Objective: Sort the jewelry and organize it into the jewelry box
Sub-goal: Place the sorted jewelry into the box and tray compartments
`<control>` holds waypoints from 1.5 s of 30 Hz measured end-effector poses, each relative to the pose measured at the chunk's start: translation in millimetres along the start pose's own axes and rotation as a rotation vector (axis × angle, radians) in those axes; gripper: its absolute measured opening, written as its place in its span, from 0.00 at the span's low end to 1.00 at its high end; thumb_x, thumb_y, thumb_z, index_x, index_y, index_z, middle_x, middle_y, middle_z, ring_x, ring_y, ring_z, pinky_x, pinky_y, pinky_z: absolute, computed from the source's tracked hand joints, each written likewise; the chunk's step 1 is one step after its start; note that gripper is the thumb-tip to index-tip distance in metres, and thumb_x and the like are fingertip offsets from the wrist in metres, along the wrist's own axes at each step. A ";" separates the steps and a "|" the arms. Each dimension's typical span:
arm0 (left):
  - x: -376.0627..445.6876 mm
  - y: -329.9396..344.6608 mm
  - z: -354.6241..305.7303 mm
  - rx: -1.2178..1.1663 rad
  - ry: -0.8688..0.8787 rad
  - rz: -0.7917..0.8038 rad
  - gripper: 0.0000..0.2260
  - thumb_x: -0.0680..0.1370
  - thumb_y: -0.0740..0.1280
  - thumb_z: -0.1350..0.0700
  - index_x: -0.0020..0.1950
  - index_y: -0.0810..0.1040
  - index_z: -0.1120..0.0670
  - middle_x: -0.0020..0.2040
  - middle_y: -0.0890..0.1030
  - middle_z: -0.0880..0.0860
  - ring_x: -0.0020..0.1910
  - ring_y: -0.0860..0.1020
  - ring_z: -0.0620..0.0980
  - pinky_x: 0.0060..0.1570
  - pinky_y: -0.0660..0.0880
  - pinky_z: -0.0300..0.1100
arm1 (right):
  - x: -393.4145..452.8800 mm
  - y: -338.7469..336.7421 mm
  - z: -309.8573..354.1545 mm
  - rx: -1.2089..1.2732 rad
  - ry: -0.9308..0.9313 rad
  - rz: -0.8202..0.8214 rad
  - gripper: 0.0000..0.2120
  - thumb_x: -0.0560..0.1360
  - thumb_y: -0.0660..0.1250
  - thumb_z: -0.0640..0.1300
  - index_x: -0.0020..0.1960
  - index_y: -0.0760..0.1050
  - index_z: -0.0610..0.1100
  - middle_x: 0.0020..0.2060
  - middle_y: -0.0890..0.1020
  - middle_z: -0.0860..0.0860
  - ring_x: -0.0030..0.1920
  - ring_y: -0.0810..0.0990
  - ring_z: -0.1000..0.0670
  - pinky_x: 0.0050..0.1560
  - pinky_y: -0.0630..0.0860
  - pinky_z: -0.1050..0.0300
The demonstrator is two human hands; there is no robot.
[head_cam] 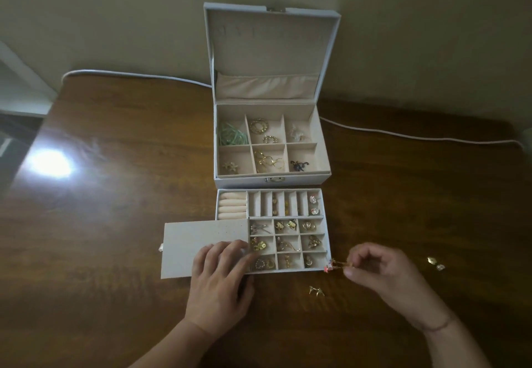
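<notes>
A pale grey jewelry box [322, 179] stands open on the wooden table, its six upper compartments holding green bands, gold rings and brooches. In front of it lies a removable tray [324, 223] with many small cells of earrings and a ring-roll section. A flat earring card [201, 235] sticks out of the tray's left side. My left hand [221, 284] rests flat on that card, fingers spread. My right hand [383, 270] pinches a gold earring with a pink end [334, 265] just off the tray's front right corner.
A gold earring pair [316, 291] lies on the table between my hands. Two more small pieces [434, 262] lie to the right of my right hand. A white cable [417, 137] runs along the table's back edge by the wall. Light glares at the left.
</notes>
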State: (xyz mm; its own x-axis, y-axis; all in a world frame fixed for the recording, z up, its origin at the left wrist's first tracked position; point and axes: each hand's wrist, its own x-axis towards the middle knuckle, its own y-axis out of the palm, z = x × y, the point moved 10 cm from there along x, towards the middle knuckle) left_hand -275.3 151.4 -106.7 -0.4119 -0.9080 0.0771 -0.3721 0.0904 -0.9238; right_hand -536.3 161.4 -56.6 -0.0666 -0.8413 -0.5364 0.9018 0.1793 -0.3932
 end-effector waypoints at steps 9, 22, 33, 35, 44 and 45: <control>1.0 2.2 3.5 -0.057 -0.015 0.020 0.20 0.71 0.67 0.46 0.62 0.78 0.45 0.65 0.74 0.48 0.65 0.70 0.54 0.73 0.52 0.49 | 71.5 -21.3 105.2 0.254 -0.123 0.030 0.04 0.72 0.68 0.30 0.41 0.76 0.37 0.49 0.85 0.46 0.51 0.84 0.49 0.48 0.82 0.56; 5.9 10.4 6.4 -0.050 0.002 0.052 0.17 0.71 0.65 0.42 0.59 0.80 0.41 0.64 0.72 0.45 0.64 0.71 0.51 0.74 0.51 0.49 | 235.1 -43.0 191.3 -0.709 -0.206 -0.197 0.07 0.70 0.75 0.44 0.37 0.78 0.47 0.36 0.81 0.52 0.38 0.78 0.55 0.33 0.68 0.63; 3.8 15.3 11.3 -0.053 -0.014 0.052 0.16 0.78 0.56 0.41 0.60 0.77 0.42 0.62 0.79 0.45 0.63 0.72 0.50 0.73 0.54 0.49 | 243.6 -11.2 200.1 -1.457 -0.400 -0.337 0.07 0.78 0.62 0.52 0.46 0.77 0.52 0.41 0.81 0.50 0.42 0.80 0.46 0.33 0.67 0.58; 5.5 12.8 9.1 -0.047 -0.001 0.037 0.16 0.79 0.54 0.40 0.60 0.76 0.42 0.63 0.75 0.45 0.62 0.72 0.50 0.74 0.53 0.49 | 246.0 -6.9 191.8 -1.514 -0.356 -0.307 0.06 0.78 0.62 0.50 0.47 0.77 0.51 0.41 0.81 0.50 0.41 0.80 0.46 0.34 0.68 0.58; 5.1 13.1 9.6 -0.049 -0.021 0.042 0.14 0.72 0.66 0.44 0.56 0.81 0.42 0.60 0.81 0.47 0.63 0.72 0.51 0.74 0.53 0.49 | 242.9 -2.7 172.9 -1.511 -0.227 -0.228 0.07 0.76 0.65 0.45 0.53 0.77 0.52 0.46 0.79 0.50 0.43 0.79 0.47 0.36 0.72 0.56; 5.3 13.2 9.1 -0.058 -0.023 0.056 0.14 0.71 0.67 0.44 0.56 0.81 0.42 0.61 0.79 0.46 0.63 0.72 0.51 0.74 0.53 0.49 | 239.4 -4.5 172.2 -1.457 -0.231 -0.217 0.07 0.76 0.65 0.45 0.53 0.77 0.52 0.47 0.79 0.51 0.43 0.79 0.47 0.38 0.73 0.55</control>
State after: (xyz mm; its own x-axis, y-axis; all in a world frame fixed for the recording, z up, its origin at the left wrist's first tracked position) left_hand -274.8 144.0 -121.9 -0.4146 -0.9098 0.0172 -0.3970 0.1638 -0.9031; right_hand -482.7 -128.6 -54.7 0.0525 -0.9529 -0.2986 -0.3345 0.2650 -0.9044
